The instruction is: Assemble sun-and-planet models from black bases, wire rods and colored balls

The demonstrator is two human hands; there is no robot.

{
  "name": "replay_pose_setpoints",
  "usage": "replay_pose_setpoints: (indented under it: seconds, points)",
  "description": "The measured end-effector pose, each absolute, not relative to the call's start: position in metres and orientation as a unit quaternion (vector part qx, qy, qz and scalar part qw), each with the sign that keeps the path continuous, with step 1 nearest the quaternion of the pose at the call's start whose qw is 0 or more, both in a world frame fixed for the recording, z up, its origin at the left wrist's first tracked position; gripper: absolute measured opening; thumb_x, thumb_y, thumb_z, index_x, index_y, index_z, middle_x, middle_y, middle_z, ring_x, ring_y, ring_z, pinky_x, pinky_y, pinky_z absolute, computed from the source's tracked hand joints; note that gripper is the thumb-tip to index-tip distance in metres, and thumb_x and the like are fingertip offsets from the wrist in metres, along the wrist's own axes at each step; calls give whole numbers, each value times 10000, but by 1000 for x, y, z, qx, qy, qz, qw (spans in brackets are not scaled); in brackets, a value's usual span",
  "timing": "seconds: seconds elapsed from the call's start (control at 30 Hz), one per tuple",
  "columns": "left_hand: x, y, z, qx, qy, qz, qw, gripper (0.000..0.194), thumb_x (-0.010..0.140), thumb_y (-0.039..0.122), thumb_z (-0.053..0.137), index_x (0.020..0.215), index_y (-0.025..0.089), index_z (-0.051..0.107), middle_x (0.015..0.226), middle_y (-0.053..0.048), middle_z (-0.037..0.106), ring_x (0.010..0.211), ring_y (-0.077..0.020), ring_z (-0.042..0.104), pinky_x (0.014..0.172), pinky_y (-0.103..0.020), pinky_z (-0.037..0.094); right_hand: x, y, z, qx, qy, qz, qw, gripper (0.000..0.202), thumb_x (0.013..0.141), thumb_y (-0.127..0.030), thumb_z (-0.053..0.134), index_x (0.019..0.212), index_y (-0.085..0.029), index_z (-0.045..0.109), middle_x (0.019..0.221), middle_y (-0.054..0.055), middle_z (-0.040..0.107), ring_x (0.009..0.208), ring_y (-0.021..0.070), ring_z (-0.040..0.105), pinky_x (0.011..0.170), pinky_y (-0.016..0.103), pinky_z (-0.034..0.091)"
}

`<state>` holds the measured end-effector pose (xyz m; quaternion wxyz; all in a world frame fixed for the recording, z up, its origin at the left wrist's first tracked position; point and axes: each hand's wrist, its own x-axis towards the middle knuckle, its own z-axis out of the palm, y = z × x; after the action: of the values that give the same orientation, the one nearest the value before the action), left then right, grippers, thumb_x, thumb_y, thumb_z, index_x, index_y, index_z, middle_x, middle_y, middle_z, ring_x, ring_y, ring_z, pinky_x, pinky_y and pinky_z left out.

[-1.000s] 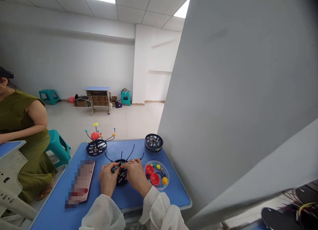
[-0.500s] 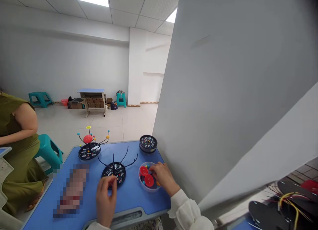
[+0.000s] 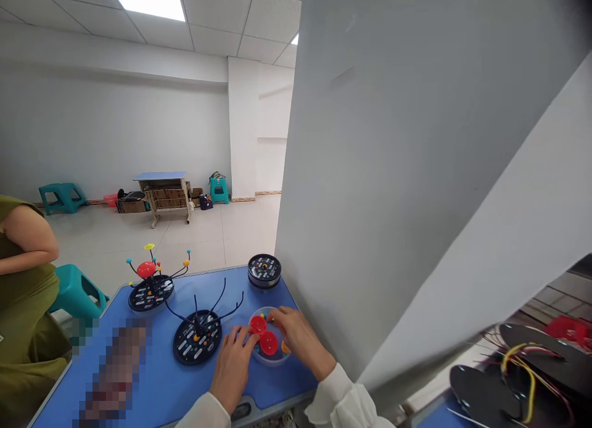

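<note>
A clear round bowl holds two red half-shells, along with small coloured pieces. My left hand is at the bowl's left side, fingers apart, the tips beside the red shells. From the right, my right hand reaches over the rim, index finger and thumb apart inside the bowl; what its tips touch is partly hidden. Left of the bowl stands a black disc base with several bare, curved black rods. A similar model farther back carries a red ball and small coloured balls on its rods.
A stacked black disc base sits at the blue table's far right corner. A grey wall rises close on the right. A seated person is at the left. Black plates with wires lie at lower right.
My left hand has moved right, from the black disc base to the bowl. My right hand stays at the bowl, its fingers farther over the shells. The view has shifted slightly to the right.
</note>
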<state>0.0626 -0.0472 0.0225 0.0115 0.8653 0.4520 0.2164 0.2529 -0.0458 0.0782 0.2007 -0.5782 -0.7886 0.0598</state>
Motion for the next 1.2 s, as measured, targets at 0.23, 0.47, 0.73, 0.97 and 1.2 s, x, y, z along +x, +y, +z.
replay_pose_setpoints:
  seconds: [0.23,0.47,0.73,0.97,1.2]
  points:
    - [62,-37,43,870,452,199,16,461,846,-23,422,1077,272,690,1145,-54,659,1068,-233,566,896,-371,487,257,-57,85,-574,-796,48,188,291,788,-42,579,890,-263,738,850,43,739,861,243,660,772,321,431]
    - [88,-25,66,847,519,111,-32,293,863,106,496,786,170,772,985,-150,660,966,-329,571,788,-454,470,264,-58,80,-608,-705,110,348,346,898,-115,410,1025,-234,709,875,64,720,752,205,666,691,306,462]
    - [119,-16,62,827,554,95,-7,310,801,12,518,762,173,780,942,-172,682,998,-350,584,806,-487,438,265,-67,60,-494,-490,401,596,219,832,-403,582,881,-198,640,768,21,691,638,180,652,622,304,511]
    - [100,-26,78,827,544,121,67,254,738,-3,523,862,102,718,921,-181,718,935,-351,655,756,-431,472,266,-80,61,-421,-420,502,628,325,748,-468,720,933,-223,615,716,-21,672,613,147,618,649,282,489]
    - [75,-61,85,777,434,298,345,122,842,209,523,856,195,644,796,-19,724,743,-180,671,671,-250,500,254,-90,60,-405,-402,517,638,294,750,-485,733,855,-216,683,691,-20,646,597,132,556,626,264,449]
